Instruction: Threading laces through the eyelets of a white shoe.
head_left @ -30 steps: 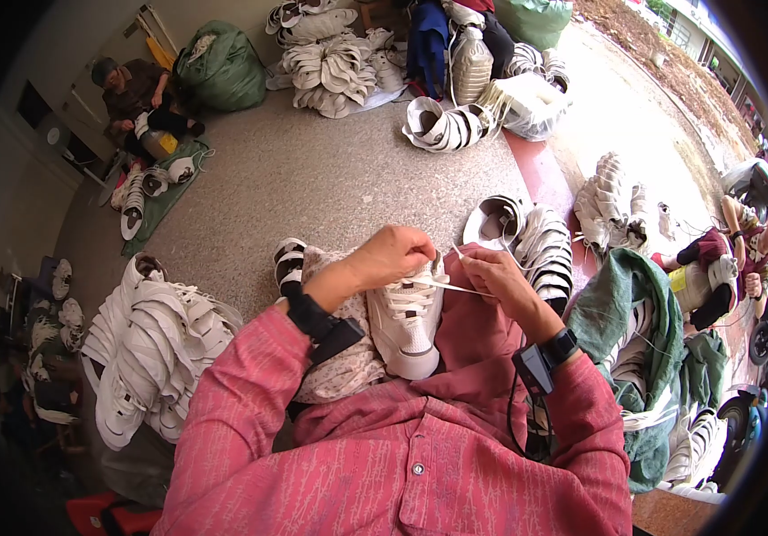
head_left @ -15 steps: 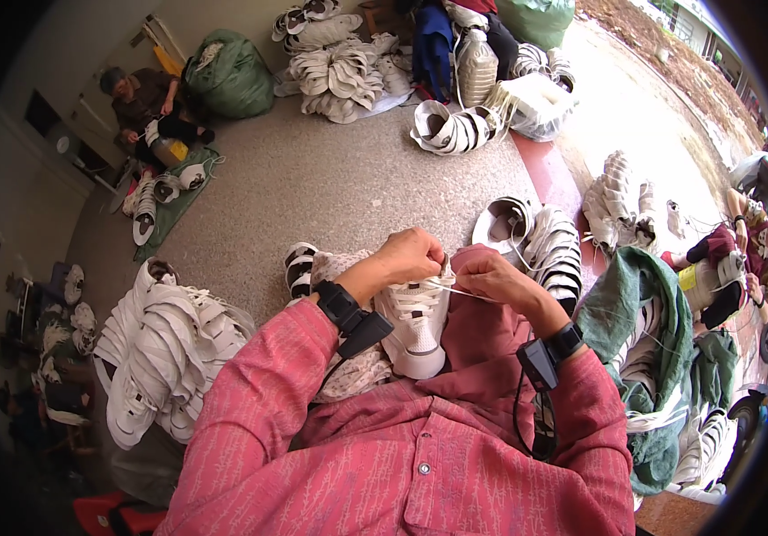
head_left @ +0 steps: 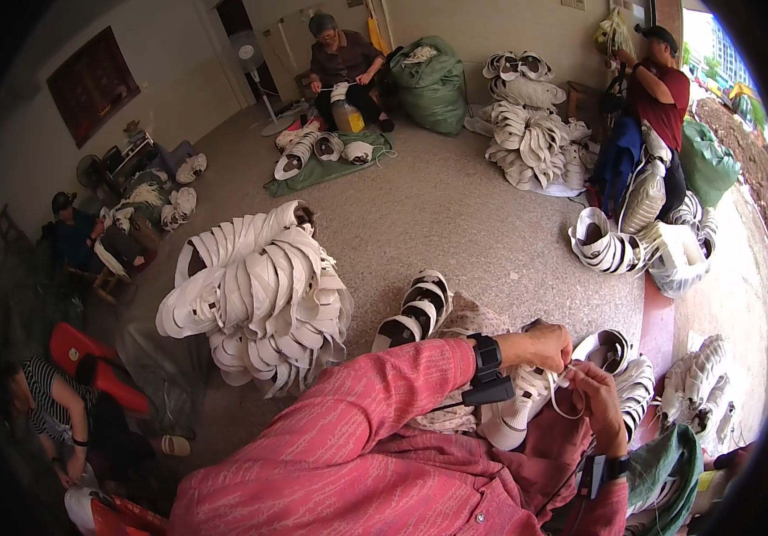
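Lace (head_left: 555,404): gone from taut to a loose loop; my view has swung left.
Shoe (head_left: 514,414): toe toward me on my lap (head_left: 564,448), probably so both sides of its opening are reachable.
Left hand (head_left: 542,346): fingers curled by the opening; I can't tell on what.
Right hand (head_left: 600,400): fingertips clamped on the lace, seemingly to control it.

Looks like a shoe workshop — judging by the lace (head_left: 553,397) held over a white shoe (head_left: 504,429), stacked pale uppers (head_left: 259,286), bulging green sacks (head_left: 430,94) and seated co-workers (head_left: 341,58).
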`<state>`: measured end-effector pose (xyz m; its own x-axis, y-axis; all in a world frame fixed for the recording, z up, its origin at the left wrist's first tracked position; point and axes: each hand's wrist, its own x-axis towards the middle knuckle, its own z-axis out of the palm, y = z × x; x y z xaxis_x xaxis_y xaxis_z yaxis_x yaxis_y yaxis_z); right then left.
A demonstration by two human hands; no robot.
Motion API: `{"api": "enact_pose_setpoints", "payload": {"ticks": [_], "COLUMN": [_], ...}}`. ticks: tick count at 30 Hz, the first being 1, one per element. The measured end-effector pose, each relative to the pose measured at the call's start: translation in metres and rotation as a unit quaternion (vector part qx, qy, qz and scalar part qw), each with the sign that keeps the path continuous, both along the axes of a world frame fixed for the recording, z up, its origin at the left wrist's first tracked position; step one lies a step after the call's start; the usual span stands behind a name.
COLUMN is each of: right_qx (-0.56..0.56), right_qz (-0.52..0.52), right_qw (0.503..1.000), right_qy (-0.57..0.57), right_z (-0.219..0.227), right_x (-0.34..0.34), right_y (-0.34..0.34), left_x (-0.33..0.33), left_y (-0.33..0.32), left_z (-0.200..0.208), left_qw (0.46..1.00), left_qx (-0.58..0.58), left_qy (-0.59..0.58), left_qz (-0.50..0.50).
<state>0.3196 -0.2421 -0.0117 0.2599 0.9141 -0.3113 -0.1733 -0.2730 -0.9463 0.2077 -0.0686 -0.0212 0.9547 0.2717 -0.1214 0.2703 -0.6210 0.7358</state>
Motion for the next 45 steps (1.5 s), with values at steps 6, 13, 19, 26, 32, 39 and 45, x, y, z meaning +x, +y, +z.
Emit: {"api": "enact_pose_setpoints", "payload": {"ticks": [6, 13, 19, 26, 32, 39, 45], "right_qx": [-0.018, -0.048, -0.026, 0.007, 0.008, -0.034, -0.104], "right_qz": [-0.009, -0.007, -0.012, -0.05, 0.0, 0.016, 0.018], "right_qw": [0.998, 0.999, 0.999, 0.999, 0.998, 0.999, 0.986], "right_qy": [-0.054, -0.004, 0.032, -0.018, -0.063, -0.028, -0.131], "right_z": [0.008, 0.007, 0.005, -0.005, -0.005, -0.005, 0.006], "right_x": [-0.001, 0.003, 0.0, -0.003, -0.001, 0.006, 0.006], "right_y": [0.003, -0.004, 0.003, -0.004, 0.01, 0.003, 0.011], "left_x": [-0.001, 0.006, 0.003, 0.009, -0.003, -0.003, -0.005], "left_y": [0.004, 0.002, 0.001, 0.003, 0.015, 0.007, 0.008], "left_z": [-0.001, -0.003, -0.006, -0.005, 0.0, 0.011, 0.01], "left_qw": [1.0, 1.0, 1.0, 0.999, 0.999, 0.997, 0.998], "left_qx": [-0.006, 0.02, 0.006, 0.027, -0.021, -0.067, -0.053], "left_qy": [-0.016, 0.005, 0.013, 0.004, 0.001, 0.025, 0.008], "left_qz": [0.007, 0.002, 0.02, -0.024, -0.025, -0.033, -0.043]}}
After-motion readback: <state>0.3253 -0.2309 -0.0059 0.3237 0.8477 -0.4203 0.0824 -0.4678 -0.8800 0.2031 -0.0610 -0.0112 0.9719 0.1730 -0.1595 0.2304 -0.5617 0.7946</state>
